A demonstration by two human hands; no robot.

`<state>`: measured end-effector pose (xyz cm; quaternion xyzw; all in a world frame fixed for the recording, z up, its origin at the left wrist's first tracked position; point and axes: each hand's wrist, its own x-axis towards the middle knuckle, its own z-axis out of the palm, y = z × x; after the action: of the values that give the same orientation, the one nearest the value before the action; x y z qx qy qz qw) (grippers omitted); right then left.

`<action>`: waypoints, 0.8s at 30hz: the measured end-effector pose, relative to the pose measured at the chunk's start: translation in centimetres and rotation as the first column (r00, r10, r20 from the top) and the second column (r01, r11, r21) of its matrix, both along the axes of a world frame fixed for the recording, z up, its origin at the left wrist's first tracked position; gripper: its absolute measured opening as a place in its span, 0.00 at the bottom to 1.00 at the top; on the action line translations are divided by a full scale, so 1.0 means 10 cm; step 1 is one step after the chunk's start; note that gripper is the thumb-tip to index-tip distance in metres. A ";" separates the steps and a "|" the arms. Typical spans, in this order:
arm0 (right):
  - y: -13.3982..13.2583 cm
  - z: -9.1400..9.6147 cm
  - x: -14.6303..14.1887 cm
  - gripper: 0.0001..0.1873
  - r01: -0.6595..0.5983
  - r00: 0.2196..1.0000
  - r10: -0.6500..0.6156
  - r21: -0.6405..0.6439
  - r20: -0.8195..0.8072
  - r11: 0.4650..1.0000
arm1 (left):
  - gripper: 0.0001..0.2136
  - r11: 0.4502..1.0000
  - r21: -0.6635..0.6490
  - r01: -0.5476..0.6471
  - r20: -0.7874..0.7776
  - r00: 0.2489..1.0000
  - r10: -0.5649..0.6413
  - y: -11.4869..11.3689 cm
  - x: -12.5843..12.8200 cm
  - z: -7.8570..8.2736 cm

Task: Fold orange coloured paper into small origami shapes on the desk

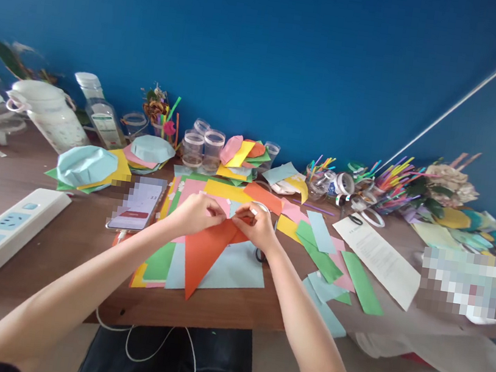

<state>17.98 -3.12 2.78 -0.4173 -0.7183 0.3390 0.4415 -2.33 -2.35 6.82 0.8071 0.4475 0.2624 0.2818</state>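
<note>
The left hand (195,214) and right hand (254,225) meet above the middle of the bench (51,238), each grip clamped between thumb and fingers on the top of a folded orange paper sheet (204,254), its point hanging toward the near side. Beneath it lie a pale blue sheet (240,274) and a green sheet (159,263). A smartphone (137,205) rests just left of the left hand, with a white power strip (1,231) farther left.

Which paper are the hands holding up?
The orange one, pinched by the left hand and right hand. The blue sheet and green strips just lie flat.
</note>
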 end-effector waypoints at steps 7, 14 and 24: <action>0.00 0.00 -0.01 0.09 -0.006 1.000 0.005 -0.003 -0.013 1.000 | 0.09 0.994 -0.109 -0.014 -0.008 1.000 0.013 0.07 -0.08 -0.10; -0.01 0.02 -0.02 0.10 -0.024 0.999 0.024 -0.015 -0.036 1.000 | 0.08 0.985 -0.169 0.027 0.052 0.998 -0.018 0.06 -0.12 -0.10; -0.01 0.09 0.08 0.10 0.055 0.998 -0.056 0.020 0.004 0.998 | 0.09 0.971 -0.236 -0.049 -0.010 0.999 0.048 -0.12 -0.57 -0.12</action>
<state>18.81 -3.23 3.67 -0.4334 -0.7109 0.3183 0.4532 -8.01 -3.57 5.63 0.7572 0.4959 0.2124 0.3682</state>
